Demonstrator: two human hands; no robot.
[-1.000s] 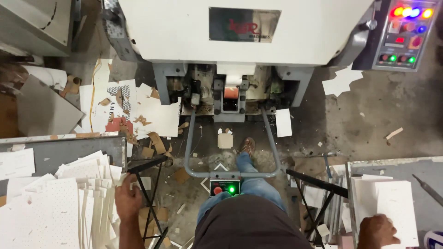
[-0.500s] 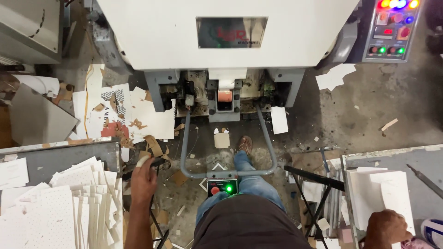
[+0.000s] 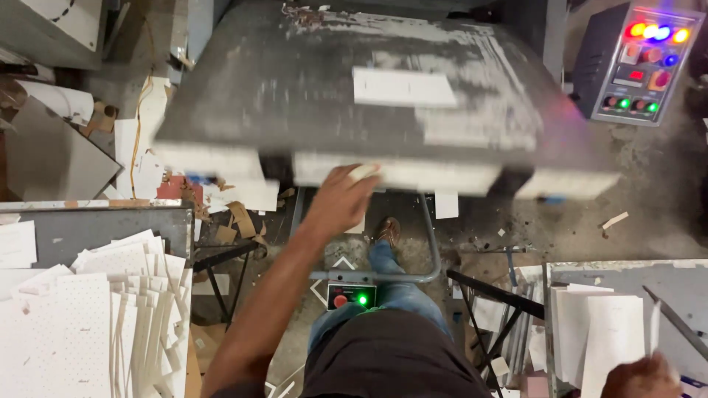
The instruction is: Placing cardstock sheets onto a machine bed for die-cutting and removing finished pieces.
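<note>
Left hand at the front edge of the grey machine, right hand low on the white sheets at lower right.

Left hand [image 3: 341, 197] reaches up the middle of the frame, fingers loosely curled together against the pale front edge of the machine bed [image 3: 354, 88]; blur hides whether it pinches anything. Right hand [image 3: 640, 376] sits at the bottom right corner, mostly cut off, knuckles bunched, touching the stack of white sheets [image 3: 594, 332] on the right table [image 3: 664, 269]; grip cannot be told. Fanned pile of dotted white cards [image 3: 96, 309] fills the lower left on the left table [image 3: 103, 225]. Control panel [image 3: 641, 63] with coloured lights is at upper right. Pedal box [image 3: 351, 296] with red button and green light sits bottom centre, sandalled foot [image 3: 389, 230] just above it on the littered floor [image 3: 649, 199].
</note>
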